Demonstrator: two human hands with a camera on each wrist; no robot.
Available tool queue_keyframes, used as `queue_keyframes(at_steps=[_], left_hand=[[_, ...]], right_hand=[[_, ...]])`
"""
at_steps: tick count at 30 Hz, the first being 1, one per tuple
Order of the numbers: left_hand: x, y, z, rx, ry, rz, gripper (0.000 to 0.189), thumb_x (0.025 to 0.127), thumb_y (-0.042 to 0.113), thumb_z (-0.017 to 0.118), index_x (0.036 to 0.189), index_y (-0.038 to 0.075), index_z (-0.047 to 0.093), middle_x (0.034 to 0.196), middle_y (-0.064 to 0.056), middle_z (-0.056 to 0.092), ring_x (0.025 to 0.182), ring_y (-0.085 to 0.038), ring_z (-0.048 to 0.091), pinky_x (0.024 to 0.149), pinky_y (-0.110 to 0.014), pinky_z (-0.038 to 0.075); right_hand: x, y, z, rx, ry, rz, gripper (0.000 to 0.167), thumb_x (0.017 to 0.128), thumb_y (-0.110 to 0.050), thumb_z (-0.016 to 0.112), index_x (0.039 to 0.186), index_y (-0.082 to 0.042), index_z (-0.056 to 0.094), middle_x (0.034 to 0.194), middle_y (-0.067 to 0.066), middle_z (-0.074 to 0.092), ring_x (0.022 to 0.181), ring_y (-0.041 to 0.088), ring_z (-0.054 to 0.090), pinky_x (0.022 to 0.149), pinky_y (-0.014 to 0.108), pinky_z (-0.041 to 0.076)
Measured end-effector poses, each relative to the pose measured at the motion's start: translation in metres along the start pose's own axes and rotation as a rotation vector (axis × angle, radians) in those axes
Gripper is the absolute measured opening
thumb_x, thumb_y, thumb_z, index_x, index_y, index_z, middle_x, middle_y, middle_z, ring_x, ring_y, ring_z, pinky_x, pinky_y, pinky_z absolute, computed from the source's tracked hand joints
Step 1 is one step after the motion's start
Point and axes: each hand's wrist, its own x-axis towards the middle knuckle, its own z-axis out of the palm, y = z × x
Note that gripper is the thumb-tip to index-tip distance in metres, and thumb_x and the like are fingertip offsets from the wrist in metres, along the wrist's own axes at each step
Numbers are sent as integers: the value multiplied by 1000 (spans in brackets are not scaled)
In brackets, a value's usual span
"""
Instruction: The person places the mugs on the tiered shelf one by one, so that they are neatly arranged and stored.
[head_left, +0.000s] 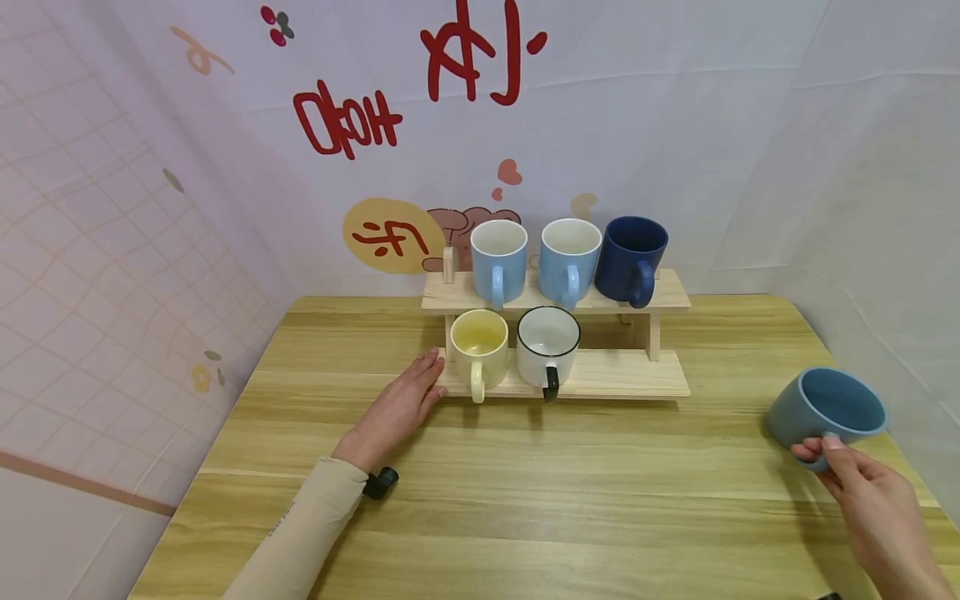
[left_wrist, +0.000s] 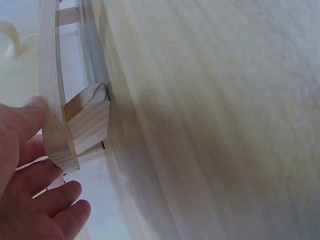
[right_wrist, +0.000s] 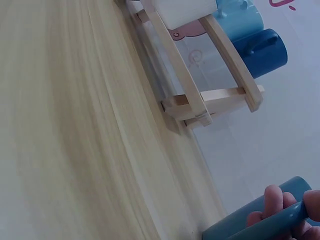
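Observation:
In the head view, my right hand (head_left: 873, 492) grips the handle of a grey-blue mug (head_left: 791, 412) at the right side of the table. The mug is held upright, slightly tilted, its mouth facing up. Far from it, my left hand (head_left: 401, 404) holds the left end of a two-tier wooden rack (head_left: 630, 375). From the left wrist, the thumb (left_wrist: 32, 117) presses the edge of the shelf board (left_wrist: 52, 75) while fingers bend around its end. A yellow mug (head_left: 483, 367) and a white mug with a black rim (head_left: 536, 362) stand on the lower shelf.
Two light blue mugs (head_left: 510, 271) (head_left: 558, 271) and a dark blue mug (head_left: 618, 271) stand on the upper shelf, handles to the front. Behind the wooden table (head_left: 525, 500) hangs a white printed cloth (head_left: 675, 125), with further cloth along both sides.

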Motion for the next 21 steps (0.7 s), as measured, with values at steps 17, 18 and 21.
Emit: queue_keyframes(at_steps=[17, 18, 21], left_hand=[[-1, 1, 0, 0, -3, -4, 50, 101, 24, 54, 141, -6, 46, 150, -22, 38, 135, -39, 40, 111, -46, 34], [-1, 1, 0, 1, -3, -5, 50, 101, 24, 54, 140, -6, 46, 150, -22, 38, 135, -39, 40, 111, -46, 34], [-1, 1, 0, 7, 1, 0, 50, 101, 24, 54, 140, -6, 47, 149, -22, 39, 135, -39, 40, 111, -46, 34]], right_hand=[[-11, -14, 14, 129, -4, -130, 21, 99, -13, 54, 106, -4, 72, 98, 1, 73, 94, 5, 69, 81, 13, 51], [-12, -16, 15, 123, -2, -130, 21, 99, -13, 54, 106, -4, 72, 98, 1, 73, 95, 4, 68, 81, 13, 51], [-14, -21, 19, 94, 6, -127, 23, 99, -15, 55, 106, -2, 71, 97, 1, 73, 96, 3, 67, 81, 11, 50]])
